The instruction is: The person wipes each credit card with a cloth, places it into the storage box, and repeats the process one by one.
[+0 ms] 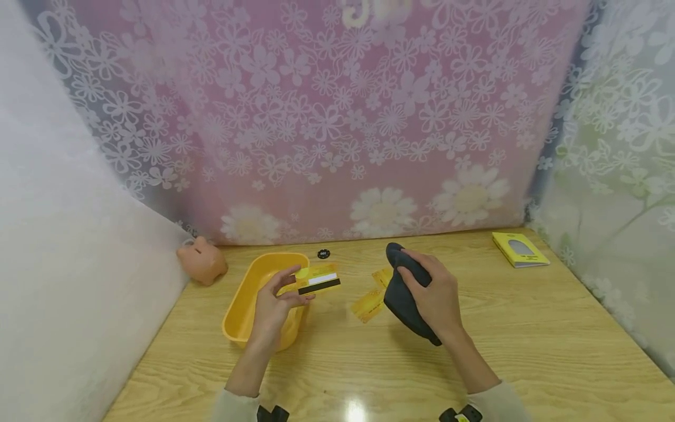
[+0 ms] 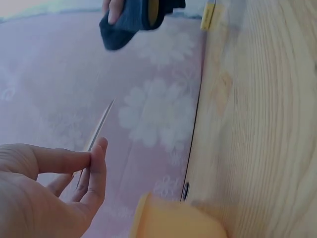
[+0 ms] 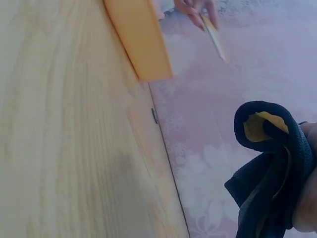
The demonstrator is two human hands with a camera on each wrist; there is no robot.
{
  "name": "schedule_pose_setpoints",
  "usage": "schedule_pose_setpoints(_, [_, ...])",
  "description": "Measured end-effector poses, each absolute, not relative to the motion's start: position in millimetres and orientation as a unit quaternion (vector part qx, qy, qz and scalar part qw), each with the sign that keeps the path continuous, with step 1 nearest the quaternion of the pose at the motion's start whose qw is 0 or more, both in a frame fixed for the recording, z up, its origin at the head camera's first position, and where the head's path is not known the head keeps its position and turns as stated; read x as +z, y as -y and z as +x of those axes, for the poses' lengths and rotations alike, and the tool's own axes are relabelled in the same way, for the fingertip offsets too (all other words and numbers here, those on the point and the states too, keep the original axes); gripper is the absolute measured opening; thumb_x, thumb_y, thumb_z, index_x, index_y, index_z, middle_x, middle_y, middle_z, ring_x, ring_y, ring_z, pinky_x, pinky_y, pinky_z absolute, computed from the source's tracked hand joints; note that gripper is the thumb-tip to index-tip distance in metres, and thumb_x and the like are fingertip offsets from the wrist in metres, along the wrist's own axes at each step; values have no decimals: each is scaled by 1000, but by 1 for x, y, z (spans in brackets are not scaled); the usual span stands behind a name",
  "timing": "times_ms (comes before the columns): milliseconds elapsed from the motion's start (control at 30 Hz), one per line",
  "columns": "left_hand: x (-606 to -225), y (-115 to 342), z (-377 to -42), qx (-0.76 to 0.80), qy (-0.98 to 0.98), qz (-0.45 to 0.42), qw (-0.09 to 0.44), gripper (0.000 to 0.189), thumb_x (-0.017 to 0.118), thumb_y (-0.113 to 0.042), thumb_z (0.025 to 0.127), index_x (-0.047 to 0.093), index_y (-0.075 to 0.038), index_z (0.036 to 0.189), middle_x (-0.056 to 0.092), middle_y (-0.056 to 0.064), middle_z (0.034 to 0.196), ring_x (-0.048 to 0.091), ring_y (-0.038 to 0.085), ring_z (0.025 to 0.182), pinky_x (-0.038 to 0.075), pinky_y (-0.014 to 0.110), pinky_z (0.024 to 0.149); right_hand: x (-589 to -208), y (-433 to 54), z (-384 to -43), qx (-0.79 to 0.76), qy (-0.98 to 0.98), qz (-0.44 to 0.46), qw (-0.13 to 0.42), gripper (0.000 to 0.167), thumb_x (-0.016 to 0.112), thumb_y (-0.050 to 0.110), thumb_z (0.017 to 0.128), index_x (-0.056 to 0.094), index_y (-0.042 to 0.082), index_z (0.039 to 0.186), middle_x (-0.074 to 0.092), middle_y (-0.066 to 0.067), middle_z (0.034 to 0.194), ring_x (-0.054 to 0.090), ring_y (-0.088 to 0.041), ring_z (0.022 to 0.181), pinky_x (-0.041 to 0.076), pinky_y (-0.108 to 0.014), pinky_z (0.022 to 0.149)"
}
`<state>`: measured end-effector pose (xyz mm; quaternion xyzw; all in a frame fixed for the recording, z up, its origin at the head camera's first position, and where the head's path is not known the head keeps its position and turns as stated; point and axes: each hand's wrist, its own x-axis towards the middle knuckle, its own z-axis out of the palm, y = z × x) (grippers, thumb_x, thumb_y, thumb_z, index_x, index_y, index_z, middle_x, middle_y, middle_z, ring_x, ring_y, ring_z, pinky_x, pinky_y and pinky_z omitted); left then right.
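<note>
My left hand (image 1: 270, 308) pinches a yellow bank card (image 1: 326, 279) between thumb and fingers, its black stripe and white strip facing me. In the left wrist view the card (image 2: 101, 124) appears edge-on, raised above the table. A dark, folded cloth (image 1: 405, 302) is gripped in my right hand (image 1: 442, 293), held up to the right of the card and apart from it. The right wrist view shows the cloth (image 3: 267, 168) doubled over, with a yellow inner side. Two more yellow cards (image 1: 367, 306) lie on the table between the hands, one partly hidden by the cloth.
Behind the left hand stands a yellow plastic tub (image 1: 236, 313). A pink piggy bank (image 1: 202, 262) sits at the back left, and a black chip (image 1: 324, 254) lies near the back edge. At the far right is a yellow booklet (image 1: 521, 250). Flowered curtain hangs behind the wooden table.
</note>
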<state>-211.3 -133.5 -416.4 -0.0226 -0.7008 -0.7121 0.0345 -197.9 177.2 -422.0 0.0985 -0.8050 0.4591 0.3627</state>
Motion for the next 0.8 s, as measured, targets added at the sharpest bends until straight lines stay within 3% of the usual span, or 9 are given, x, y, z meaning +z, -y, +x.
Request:
schedule_pose_setpoints(100, [-417,151,-215,-700,713,-8,39,63,65,18,89,59,-8,146,46,18,131,76,32,89,63,43,89,-421,-183,-198,469,801,86,362,38,80,12,94,74,17,131,73,-10,116,71,-30,104,45,-1,82])
schedule_pose_setpoints(300, [-419,182,-223,-689,723,9,51,65,62,20,91,52,-4,151,42,18,132,75,21,85,63,34,87,-419,-191,-198,476,798,70,364,38,80,14,94,74,17,131,73,-11,120,71,-31,107,44,0,83])
schedule_pose_setpoints(633, [-430,208,-238,-620,779,53,77,67,61,21,88,53,-2,150,47,22,131,72,22,78,64,40,85,-418,-194,-197,472,794,73,376,38,80,11,93,75,16,130,73,-11,118,71,-32,103,44,0,80])
schedule_pose_setpoints(800, [-437,209,-246,-594,798,65,72,67,61,21,85,55,-1,149,51,24,129,75,30,81,65,39,82,-419,-191,-195,479,791,80,372,38,80,11,93,74,17,130,73,-11,118,71,-30,102,47,-1,80])
